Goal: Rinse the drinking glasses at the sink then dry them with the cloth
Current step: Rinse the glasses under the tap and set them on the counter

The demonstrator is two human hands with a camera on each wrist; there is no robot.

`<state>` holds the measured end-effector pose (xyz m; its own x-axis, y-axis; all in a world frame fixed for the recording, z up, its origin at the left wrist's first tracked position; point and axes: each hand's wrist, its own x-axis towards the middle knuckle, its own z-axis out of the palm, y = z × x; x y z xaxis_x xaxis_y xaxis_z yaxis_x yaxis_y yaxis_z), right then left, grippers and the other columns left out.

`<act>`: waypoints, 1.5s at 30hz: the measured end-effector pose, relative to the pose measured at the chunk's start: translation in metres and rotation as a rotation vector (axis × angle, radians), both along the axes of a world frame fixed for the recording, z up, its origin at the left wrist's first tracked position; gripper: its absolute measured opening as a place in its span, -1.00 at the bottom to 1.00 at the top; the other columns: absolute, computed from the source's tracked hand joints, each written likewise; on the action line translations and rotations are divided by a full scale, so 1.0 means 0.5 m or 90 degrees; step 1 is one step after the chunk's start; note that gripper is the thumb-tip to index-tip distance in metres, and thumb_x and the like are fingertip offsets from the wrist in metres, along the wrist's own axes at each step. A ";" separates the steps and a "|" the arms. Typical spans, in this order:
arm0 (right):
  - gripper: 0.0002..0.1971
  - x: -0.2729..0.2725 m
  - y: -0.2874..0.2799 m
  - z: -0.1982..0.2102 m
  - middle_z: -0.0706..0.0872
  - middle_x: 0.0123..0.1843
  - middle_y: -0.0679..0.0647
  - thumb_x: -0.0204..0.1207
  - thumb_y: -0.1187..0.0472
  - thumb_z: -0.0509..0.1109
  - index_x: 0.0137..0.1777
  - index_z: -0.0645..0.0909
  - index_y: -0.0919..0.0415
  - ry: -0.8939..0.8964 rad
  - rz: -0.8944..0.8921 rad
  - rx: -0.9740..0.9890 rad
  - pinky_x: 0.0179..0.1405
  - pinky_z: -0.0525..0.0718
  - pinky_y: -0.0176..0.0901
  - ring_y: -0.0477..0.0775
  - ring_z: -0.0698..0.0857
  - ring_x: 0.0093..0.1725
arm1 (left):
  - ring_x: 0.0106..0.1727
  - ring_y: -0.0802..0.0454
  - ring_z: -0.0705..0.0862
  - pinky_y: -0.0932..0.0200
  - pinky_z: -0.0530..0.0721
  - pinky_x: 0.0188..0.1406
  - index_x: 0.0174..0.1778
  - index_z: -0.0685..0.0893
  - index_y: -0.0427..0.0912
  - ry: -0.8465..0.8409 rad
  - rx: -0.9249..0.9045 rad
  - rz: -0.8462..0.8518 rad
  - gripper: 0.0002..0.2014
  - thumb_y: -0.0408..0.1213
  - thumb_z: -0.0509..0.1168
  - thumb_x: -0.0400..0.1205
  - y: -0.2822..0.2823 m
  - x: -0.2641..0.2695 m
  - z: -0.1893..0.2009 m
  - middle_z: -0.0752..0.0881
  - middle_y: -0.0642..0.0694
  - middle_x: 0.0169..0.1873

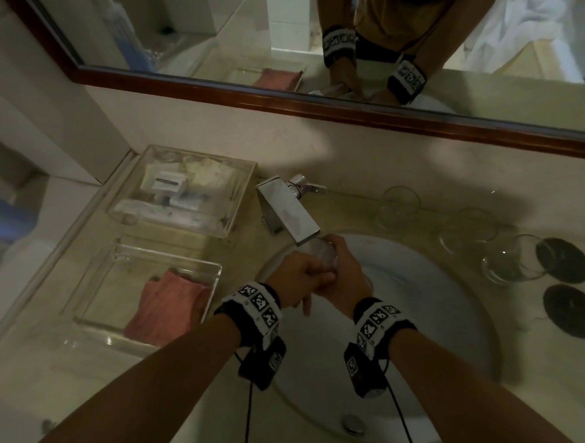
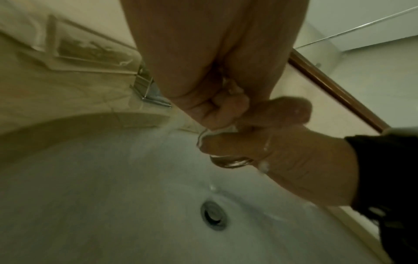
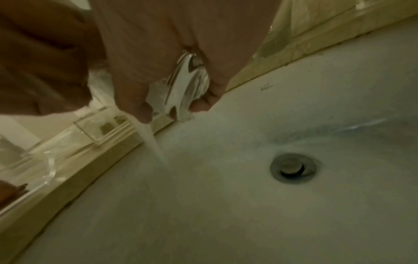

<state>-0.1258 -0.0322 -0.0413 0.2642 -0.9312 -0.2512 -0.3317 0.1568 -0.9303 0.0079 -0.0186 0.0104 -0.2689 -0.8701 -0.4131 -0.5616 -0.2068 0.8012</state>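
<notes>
Under the spout of the square chrome tap [image 1: 288, 209], over the white basin [image 1: 425, 281], both hands meet on one drinking glass [image 1: 323, 252]. The right hand [image 1: 344, 276] is wrapped round the glass, fingers and thumb curled about its wall, and water runs over it and falls in a stream into the basin. The left hand [image 1: 299, 275] presses in against the right from its inner side, its fingers curled onto the same glass; in the left wrist view the glass's thick base [image 2: 230, 163] shows below the right hand's fingers [image 2: 228, 142]. Below the hands lies the drain plug [image 3: 291, 167]. Out past the right hand, on the marble counter [image 1: 367, 175], three more clear glasses [image 1: 398, 206] stand in a row, the nearest just beside dark round coasters [image 1: 562, 260]. Out past the left hand, a clear tray [image 1: 94, 302] holds the folded pink cloth [image 1: 166, 306], and beyond it a second clear box [image 1: 238, 190] holds small toiletry packets.
</notes>
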 end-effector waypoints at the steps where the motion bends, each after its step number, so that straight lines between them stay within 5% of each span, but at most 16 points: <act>1: -0.55 0.000 -0.004 -0.003 0.67 0.02 0.13 0.51 0.24 0.47 0.33 0.40 -0.01 -0.016 -0.002 0.017 -0.22 0.74 -0.11 0.00 0.71 -0.16 | -0.69 0.20 0.62 0.20 0.56 -0.58 0.14 0.75 -0.10 0.002 0.000 -0.021 -0.80 -0.17 0.34 0.64 0.000 0.005 -0.003 0.68 0.30 -0.49; 3: -0.30 -0.009 -0.007 -0.003 0.66 0.10 0.00 0.30 0.17 0.64 0.36 0.34 -0.10 0.053 0.046 -0.003 -0.06 0.77 -0.06 0.02 0.72 0.01 | -0.41 0.12 0.77 0.27 0.64 -0.40 0.22 0.73 -0.06 -0.044 -0.011 -0.131 -0.68 -0.01 0.35 0.62 -0.004 0.025 -0.005 0.74 0.27 -0.08; 5: -0.20 -0.018 -0.012 0.004 0.67 0.11 0.01 0.22 0.26 0.69 0.40 0.32 0.00 0.129 0.099 -0.030 -0.04 0.77 -0.01 0.07 0.72 0.03 | 0.12 -0.03 0.72 0.24 0.56 0.11 0.33 0.64 -0.11 -0.288 -0.071 -0.337 -0.52 0.12 0.30 0.60 -0.021 0.046 -0.010 0.68 0.04 0.25; 7: -0.18 -0.028 -0.020 0.010 0.67 0.10 0.01 0.18 0.32 0.70 0.39 0.33 0.04 0.136 0.157 -0.017 -0.08 0.75 -0.07 0.06 0.71 0.00 | 0.35 -0.13 0.56 0.08 0.46 0.30 0.40 0.54 -0.19 -0.507 -0.108 -0.477 -0.50 0.07 0.23 0.65 -0.035 0.057 -0.002 0.59 -0.10 0.37; 11: -0.18 -0.040 -0.024 0.007 0.63 0.08 -0.12 0.15 0.40 0.71 0.34 0.36 0.04 0.123 0.208 -0.008 -0.16 0.61 -0.48 -0.20 0.66 -0.05 | 0.37 -0.17 0.55 0.11 0.45 0.29 0.42 0.52 -0.22 -0.471 -0.123 -0.461 -0.61 -0.10 0.15 0.74 -0.041 0.055 -0.003 0.58 -0.14 0.37; 15: -0.15 -0.029 -0.019 0.009 0.66 0.19 -0.01 0.14 0.34 0.73 0.40 0.39 0.05 0.116 0.185 -0.028 0.07 0.68 -0.16 0.01 0.69 0.14 | 0.25 -0.10 0.62 0.20 0.46 0.18 0.30 0.65 -0.16 -0.381 -0.094 -0.383 -0.72 -0.23 0.20 0.71 -0.027 0.058 -0.021 0.67 -0.16 0.24; 18: -0.16 -0.015 -0.006 0.002 0.62 0.28 -0.01 0.18 0.21 0.73 0.45 0.39 0.09 0.119 0.126 -0.056 0.22 0.66 -0.04 0.04 0.65 0.24 | -0.19 -0.12 0.76 0.43 0.59 -0.23 0.20 0.74 -0.14 -0.230 -0.035 -0.315 -0.76 -0.21 0.24 0.70 -0.019 0.055 -0.028 0.76 -0.17 0.09; 23: -0.29 -0.011 0.017 -0.005 0.51 0.17 -0.05 0.39 0.43 0.55 0.49 0.34 0.17 0.071 -0.014 -0.044 -0.17 0.48 -0.66 -0.13 0.59 0.02 | -0.16 -0.05 0.80 0.07 0.75 -0.01 0.13 0.79 -0.19 -0.059 -0.070 -0.121 -0.78 -0.42 0.33 0.62 0.003 0.021 -0.015 0.78 -0.06 0.11; 27: -0.23 -0.015 0.014 -0.017 0.56 0.24 0.03 0.28 0.48 0.62 0.45 0.38 0.09 0.089 0.021 -0.088 -0.17 0.56 -0.57 -0.11 0.58 -0.01 | -0.38 0.10 0.78 0.19 0.73 -0.50 0.23 0.69 -0.30 -0.003 -0.004 -0.123 -0.75 -0.38 0.21 0.70 0.002 0.003 -0.007 0.72 -0.26 0.16; 30: -0.18 -0.016 0.004 -0.004 0.44 0.24 -0.02 0.20 0.40 0.69 0.45 0.40 0.13 0.078 0.024 -0.060 0.10 0.68 -0.11 0.04 0.58 0.14 | -0.15 0.05 0.77 0.34 0.70 -0.23 0.45 0.54 -0.11 -0.212 -0.082 -0.312 -0.62 -0.13 0.21 0.71 -0.013 0.023 0.000 0.64 -0.13 0.32; 33: -0.17 -0.034 -0.008 -0.009 0.50 0.25 -0.08 0.19 0.31 0.70 0.43 0.40 0.00 0.121 0.101 -0.097 0.17 0.61 -0.12 -0.01 0.58 0.22 | 0.35 -0.12 0.58 0.09 0.52 0.26 0.54 0.39 -0.07 -0.539 -0.168 -0.527 -0.53 -0.04 0.17 0.71 -0.033 0.047 0.002 0.50 -0.05 0.46; 35: -0.14 -0.034 -0.012 -0.009 0.58 0.25 -0.10 0.15 0.24 0.73 0.41 0.38 -0.10 0.119 0.123 -0.079 0.14 0.68 -0.18 -0.09 0.63 0.17 | 0.17 -0.04 0.69 0.13 0.57 0.12 0.42 0.54 -0.06 -0.524 -0.184 -0.494 -0.63 -0.03 0.12 0.74 -0.036 0.051 0.003 0.63 -0.07 0.31; 37: -0.11 -0.028 -0.013 -0.007 0.62 0.22 -0.14 0.12 0.10 0.76 0.41 0.34 -0.12 0.108 0.101 -0.066 0.06 0.64 -0.36 -0.15 0.65 0.15 | -0.37 0.36 0.66 0.48 0.57 -0.24 0.30 0.67 -0.07 -0.370 -0.140 -0.399 -0.70 -0.11 0.15 0.74 -0.031 0.039 0.013 0.74 -0.11 0.09; 39: -0.14 -0.024 -0.008 -0.004 0.63 0.13 -0.19 0.16 0.14 0.75 0.39 0.31 -0.10 0.091 0.078 -0.068 0.05 0.67 -0.30 -0.18 0.66 0.09 | -0.57 0.49 0.57 0.63 0.48 -0.47 0.21 0.74 -0.15 -0.222 -0.091 -0.310 -0.76 -0.27 0.23 0.71 -0.021 0.032 0.009 0.76 -0.11 0.04; 42: -0.17 -0.020 0.002 -0.008 0.63 0.19 -0.11 0.20 0.29 0.68 0.41 0.31 -0.01 0.060 0.062 -0.064 0.13 0.73 -0.06 -0.09 0.67 0.14 | -0.57 0.08 0.70 0.20 0.71 -0.48 0.08 0.80 -0.10 -0.130 -0.069 -0.214 -0.81 -0.28 0.28 0.67 -0.008 0.030 -0.006 0.81 -0.07 -0.10; 45: -0.10 -0.011 0.003 -0.012 0.44 0.40 0.03 0.23 0.30 0.68 0.53 0.27 0.12 0.091 0.048 -0.071 0.25 0.54 -0.23 -0.10 0.49 0.27 | -0.77 0.17 0.55 0.00 0.72 -0.43 0.12 0.77 -0.14 -0.099 -0.023 -0.128 -0.80 -0.21 0.28 0.68 -0.004 0.012 -0.007 0.72 0.07 -0.29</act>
<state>-0.1316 -0.0306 -0.0471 0.3035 -0.9344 -0.1867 -0.4682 0.0244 -0.8833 0.0140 -0.0204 0.0068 -0.3727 -0.8206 -0.4333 -0.7061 -0.0521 0.7062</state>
